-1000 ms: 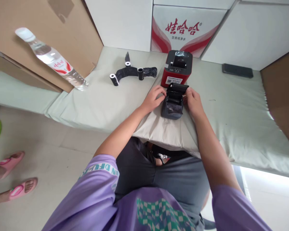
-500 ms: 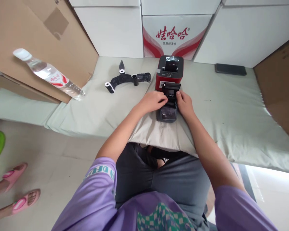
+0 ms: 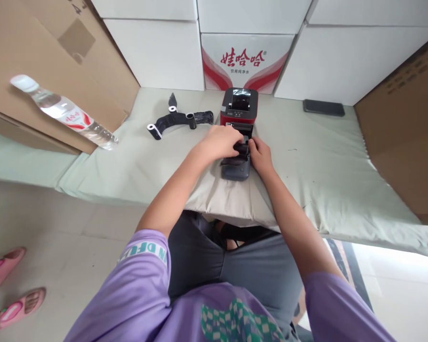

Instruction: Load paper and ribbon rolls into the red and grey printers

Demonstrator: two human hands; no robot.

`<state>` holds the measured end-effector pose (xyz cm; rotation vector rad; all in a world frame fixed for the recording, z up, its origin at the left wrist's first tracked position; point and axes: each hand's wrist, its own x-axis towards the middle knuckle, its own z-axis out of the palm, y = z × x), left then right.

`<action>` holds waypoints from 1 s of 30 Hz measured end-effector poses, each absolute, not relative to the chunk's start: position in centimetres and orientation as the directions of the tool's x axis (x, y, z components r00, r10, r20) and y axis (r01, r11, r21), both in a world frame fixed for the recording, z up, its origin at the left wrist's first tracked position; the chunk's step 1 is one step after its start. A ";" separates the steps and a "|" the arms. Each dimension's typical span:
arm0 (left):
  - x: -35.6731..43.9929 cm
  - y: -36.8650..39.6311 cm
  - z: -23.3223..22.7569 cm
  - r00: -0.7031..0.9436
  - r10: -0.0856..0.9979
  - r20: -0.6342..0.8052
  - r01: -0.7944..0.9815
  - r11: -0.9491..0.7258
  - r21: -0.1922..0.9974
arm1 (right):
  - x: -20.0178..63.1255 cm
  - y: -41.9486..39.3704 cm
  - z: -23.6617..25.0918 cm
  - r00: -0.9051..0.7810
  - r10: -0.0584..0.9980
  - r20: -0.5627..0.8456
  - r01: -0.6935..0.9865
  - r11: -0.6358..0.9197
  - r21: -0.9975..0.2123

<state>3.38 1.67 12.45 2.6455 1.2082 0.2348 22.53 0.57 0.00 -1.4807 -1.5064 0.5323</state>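
Observation:
A red and black printer [image 3: 239,108] stands in front of me, its near section open around dark inner parts. Over that section is my left hand [image 3: 223,141], fingers bent down and closed on a strip of shiny black ribbon [image 3: 234,162]. The strip hangs across the dark grey front part [image 3: 236,173]. My right hand [image 3: 261,154] grips the right edge of the open section, thumb on top. My left fingers partly hide the inside. Left of the printer lies a length of black ribbon [image 3: 173,120] with small rolls and cores on it.
A water bottle [image 3: 66,113] appears at the left by a cardboard box [image 3: 103,61]. White cartons [image 3: 248,61] line the back. A black phone [image 3: 324,108] lies at the right, near another cardboard box [image 3: 403,128]. Another person's feet in pink slippers [image 3: 23,308] show at lower left.
My left hand has moved farther over the open section, its fingers reaching deeper. The ribbon strip now sticks out toward the left. The whole view has shifted slightly; my right hand keeps to the right edge.

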 end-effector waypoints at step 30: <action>-15.1 -0.1 5.3 -0.280 0.896 0.345 0.877 0.093 0.471 | 22.8 0.9 -0.5 0.185 0.930 0.317 0.481 0.196 -0.855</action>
